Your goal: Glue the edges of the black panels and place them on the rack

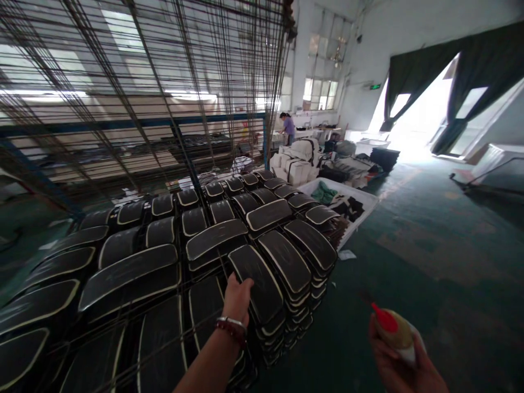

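The left hand [237, 299], grip unclear, is left of a panel [262, 286] slanting far-left to near-right; the right hand [403, 360] clasps a bottle [396, 328].

Below your right grip [395, 368]: green floor [360, 289]; beyond it: white wall [370, 33], dark curtains [413, 68], bright doorway [426, 123]; farther left: windows [321, 94].

Dim hall, with a blown-out doorway [421, 117] beyond and to the right of the black panel stacks [216, 238].
Glare from it spreads along the floor [403, 202]; windows [322, 102] and lit tubes [190, 96] beyond the stacks add light, and a faint sheen lies on the panel tops. Right of the stacks, the right hand [388, 367] and its red-tipped object [396, 330] are shadowed and softly blurred. The stacks' left end looks stretched.
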Demonstrator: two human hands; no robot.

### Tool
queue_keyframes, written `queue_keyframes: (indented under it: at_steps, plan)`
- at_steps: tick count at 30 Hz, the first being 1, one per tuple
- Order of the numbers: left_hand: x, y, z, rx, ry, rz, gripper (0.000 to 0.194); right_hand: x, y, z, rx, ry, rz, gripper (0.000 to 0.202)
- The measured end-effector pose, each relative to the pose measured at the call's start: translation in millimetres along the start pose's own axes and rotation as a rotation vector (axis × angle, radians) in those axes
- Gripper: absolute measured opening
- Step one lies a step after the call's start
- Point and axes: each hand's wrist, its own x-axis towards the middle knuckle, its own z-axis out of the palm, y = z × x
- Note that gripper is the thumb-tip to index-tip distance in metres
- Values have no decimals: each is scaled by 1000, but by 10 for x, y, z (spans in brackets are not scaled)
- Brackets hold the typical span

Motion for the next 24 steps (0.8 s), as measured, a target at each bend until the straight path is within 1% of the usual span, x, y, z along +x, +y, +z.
queue_keyframes:
  at_steps: [4,7,12,15,18,20,21,22,23,24]
  plan:
    - [-89,55,36,-39,11,48,23,-56,26,76,-29,4,11,36]
    - [-147,103,26,-50,15,46,29,-90,50,123,-51,5,14,36]
    - [-213,192,-63,-34,61,-1,29,-128,103,177,-93,2,45,37]
    - [-243,256,-122,-42,98,-41,33,-151,170,211,-91,10,39,36]
    - [-322,346,-215,-79,98,-50,34,-183,245,248,-109,-14,40,38]
    - [-417,425,-366,-116,82,-27,33,-203,278,262,-134,-34,28,39]
    - [-473,466,-487,-140,79,-11,33,-209,289,262,-150,-38,26,40]
    - [-532,504,-644,-162,77,18,33,-211,296,258,-170,-36,32,41]
    - [-591,536,-839,-175,78,58,34,-209,302,251,-191,-30,42,41]
    - [-649,559,-1070,-177,88,111,37,-200,312,245,-211,-29,46,41]
